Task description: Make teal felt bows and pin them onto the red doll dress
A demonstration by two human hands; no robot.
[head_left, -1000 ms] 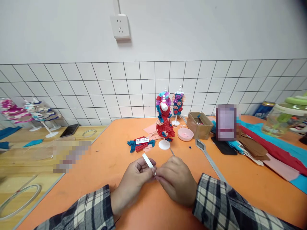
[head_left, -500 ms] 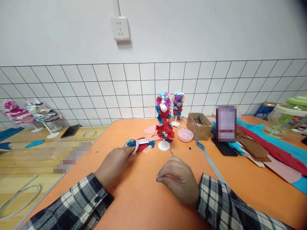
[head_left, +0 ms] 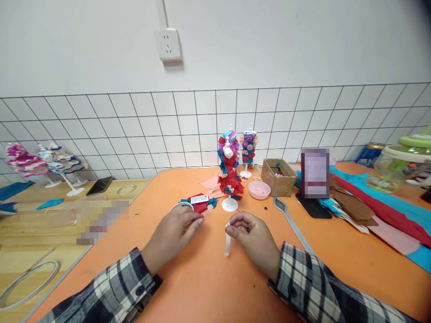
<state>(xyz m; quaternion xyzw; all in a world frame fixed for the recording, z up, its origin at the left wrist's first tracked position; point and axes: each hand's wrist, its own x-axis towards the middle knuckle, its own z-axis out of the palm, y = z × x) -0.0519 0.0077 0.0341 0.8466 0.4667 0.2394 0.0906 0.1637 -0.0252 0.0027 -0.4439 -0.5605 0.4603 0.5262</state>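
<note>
My right hand (head_left: 254, 237) pinches a short white strip of tape (head_left: 228, 246) between thumb and fingertips, and the strip hangs down above the orange table. To its left, my left hand (head_left: 175, 235) reaches inward with thumb and fingers loosely extended, nothing visible in them. Just behind that hand lies a white ring-shaped tape roll (head_left: 182, 205), partly hidden by it. Close by are red and blue fabric pieces (head_left: 201, 207) with a small labelled packet (head_left: 199, 198) on top. A small white dress form in a ruffled red dress (head_left: 230, 175) stands upright beyond my hands.
Behind stands another form with a flowered blue dress (head_left: 249, 148). A pink bowl (head_left: 259, 190), a cardboard box (head_left: 279, 177) and a propped screen (head_left: 315, 173) are to the right, beside folded coloured fabrics (head_left: 380, 206). On the left wooden table (head_left: 111, 255) lies a phone (head_left: 99, 185).
My left hand has let go of the tape roll and come right, toward the other hand. In my right hand the white tape strip now shows, hanging down.
</note>
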